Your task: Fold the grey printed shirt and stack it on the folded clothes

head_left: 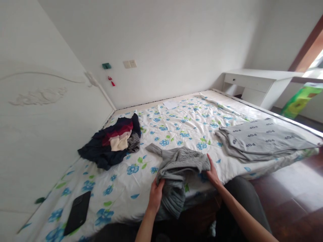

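A grey cable-knit sweater (184, 159) lies bunched at the front edge of the bed, part of it hanging over the side. My left hand (155, 195) grips its left edge, thumb on top and the other fingers hidden beneath the cloth. At the opposite edge my right hand (212, 171) is closed on the knit, its fingertips partly out of sight. One sleeve stretches away to the upper left on the flowered sheet (148, 181).
A heap of dark clothes (111, 143) lies to the left. A black phone (77, 211) rests near the front left. Folded grey clothing with "POP" lettering (259, 137) sits on the right. A white desk (254, 82) stands beyond, near a green package (300, 101).
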The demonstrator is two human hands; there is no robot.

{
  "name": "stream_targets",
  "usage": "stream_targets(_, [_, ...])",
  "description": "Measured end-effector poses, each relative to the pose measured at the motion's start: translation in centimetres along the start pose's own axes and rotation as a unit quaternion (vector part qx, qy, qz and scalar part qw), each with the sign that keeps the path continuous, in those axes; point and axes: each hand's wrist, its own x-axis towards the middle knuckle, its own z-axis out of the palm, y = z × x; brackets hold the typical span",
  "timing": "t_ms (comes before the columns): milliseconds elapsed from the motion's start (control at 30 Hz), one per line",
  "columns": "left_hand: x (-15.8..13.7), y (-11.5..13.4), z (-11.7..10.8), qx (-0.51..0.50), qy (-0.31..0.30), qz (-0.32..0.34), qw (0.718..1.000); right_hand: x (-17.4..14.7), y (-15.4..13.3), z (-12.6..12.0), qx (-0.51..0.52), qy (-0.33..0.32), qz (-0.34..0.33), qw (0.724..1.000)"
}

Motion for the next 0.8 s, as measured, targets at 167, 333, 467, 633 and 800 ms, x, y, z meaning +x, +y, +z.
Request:
stream_targets(167, [1.6, 5.0, -6.5, 0.089, -0.074, 0.025, 0.993, 2.3, -1.4, -1.2, 0.031, -0.01, 0.025, 0.999])
stream_targets(333, [1.9, 10.4, -14.0, 0.083, 0.037, 0.08, 0.993, 6.4, -6.3, -6.5, 0.016, 0.014, -0.067, 0.998])
stream_targets(467, [1.7, 12.5, -18.6, 0.04, 0.181, 0.141, 0.972, 8.0, -8.2, -9.7, -0.008, -0.038, -0.106, 0.994])
stream_targets(633, [-1.7, 8.6, -12.1, 0.169, 0.0, 0.071, 0.983, 3.8, -5.6, -7.3, -0.143, -0.238, -0.088, 0.957])
stream_targets(800, [-8.5, 1.6, 0.4, 0.334, -0.242, 0.105, 0.905, 0.0, -3.4, -5.3, -0.207, -0.334, -0.091, 0.915])
